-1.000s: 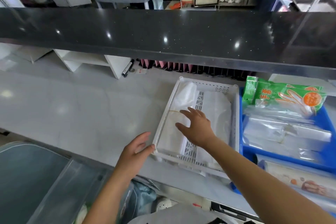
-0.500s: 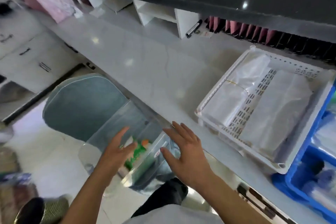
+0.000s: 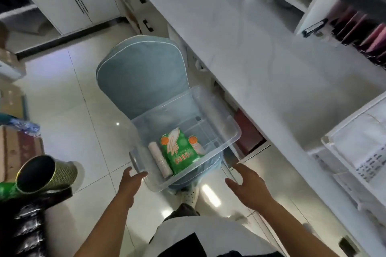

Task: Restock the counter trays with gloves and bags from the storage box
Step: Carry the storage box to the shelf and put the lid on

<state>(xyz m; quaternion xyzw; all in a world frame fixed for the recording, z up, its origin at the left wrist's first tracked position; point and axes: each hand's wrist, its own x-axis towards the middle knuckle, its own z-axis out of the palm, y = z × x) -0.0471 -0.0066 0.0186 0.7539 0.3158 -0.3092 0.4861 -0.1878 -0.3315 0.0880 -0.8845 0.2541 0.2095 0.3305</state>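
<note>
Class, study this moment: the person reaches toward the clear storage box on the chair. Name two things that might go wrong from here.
1. The clear storage box sits tilted on the blue chair, its near corner overhanging the seat; a one-sided pull by the left hand might tip it.
2. The roll and green glove pack lie loose inside and may slide if the box tilts further. The right hand is not yet on it.
</note>
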